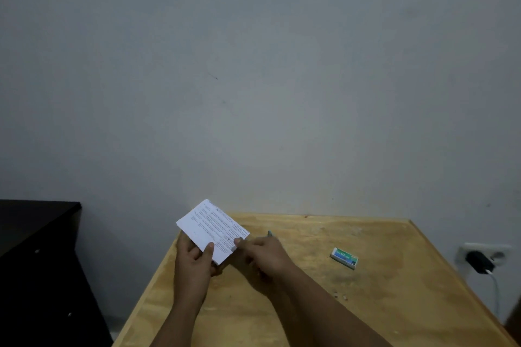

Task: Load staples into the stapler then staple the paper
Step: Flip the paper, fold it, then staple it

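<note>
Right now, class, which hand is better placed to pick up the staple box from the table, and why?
The right hand. The staple box lies on the table to its right, nearer to it. The left hand grips the paper on the far side, so it would have to cross over.

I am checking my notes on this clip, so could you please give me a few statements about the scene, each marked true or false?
1. The left hand holds the paper with its thumb on the printed side. True.
2. The staple box lies on the wooden table, apart from both hands. True.
3. The right hand rests flat on the table, far from the paper. False: its fingertips meet the paper's lower right edge.
4. The paper lies flat on the table. False: it is held up, tilted.
5. A charger is plugged into the wall socket. True.
</note>
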`<state>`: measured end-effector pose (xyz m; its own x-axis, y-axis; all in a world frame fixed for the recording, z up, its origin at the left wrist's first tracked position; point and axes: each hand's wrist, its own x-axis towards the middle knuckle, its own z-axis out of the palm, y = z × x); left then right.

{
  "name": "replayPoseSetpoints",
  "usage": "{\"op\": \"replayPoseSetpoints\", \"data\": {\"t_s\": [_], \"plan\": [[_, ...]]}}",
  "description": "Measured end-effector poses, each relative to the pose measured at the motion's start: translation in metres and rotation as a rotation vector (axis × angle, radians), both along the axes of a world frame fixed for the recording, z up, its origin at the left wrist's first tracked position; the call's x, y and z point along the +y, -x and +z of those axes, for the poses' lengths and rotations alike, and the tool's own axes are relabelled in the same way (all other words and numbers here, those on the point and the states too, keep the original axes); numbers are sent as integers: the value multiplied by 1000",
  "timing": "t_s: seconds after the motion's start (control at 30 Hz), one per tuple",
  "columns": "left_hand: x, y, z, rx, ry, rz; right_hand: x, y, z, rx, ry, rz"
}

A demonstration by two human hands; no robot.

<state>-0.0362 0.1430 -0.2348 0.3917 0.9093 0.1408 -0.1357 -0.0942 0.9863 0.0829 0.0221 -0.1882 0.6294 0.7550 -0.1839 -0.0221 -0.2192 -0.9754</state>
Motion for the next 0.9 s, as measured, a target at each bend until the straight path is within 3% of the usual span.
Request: {"op": "replayPoseSetpoints", "data": {"t_s": [0.1, 0.2, 0.33, 0.5, 0.67, 0.8, 0.9], "plan": [[-2, -6, -6, 161, -137, 100, -12, -38, 5, -392, 40, -192], [-5, -12, -12, 411, -319, 199, -28, -72, 4, -752, 360, -223], [-3, -16, -18, 676, -535, 337, -41, -100, -1, -866, 664, -156], [-2, -21, -18, 955, -633, 128, -36, -109, -15, -929, 646, -149], [17, -29, -28, 1103, -686, 58, -60, -102, 27, -844, 258, -298], [-2, -25, -17, 1035, -684, 70, -121, -69, 122, -813, -251, -396], [-19, -14, -2, 891, -585, -8, -195, -14, 217, -943, -751, -423]]}}
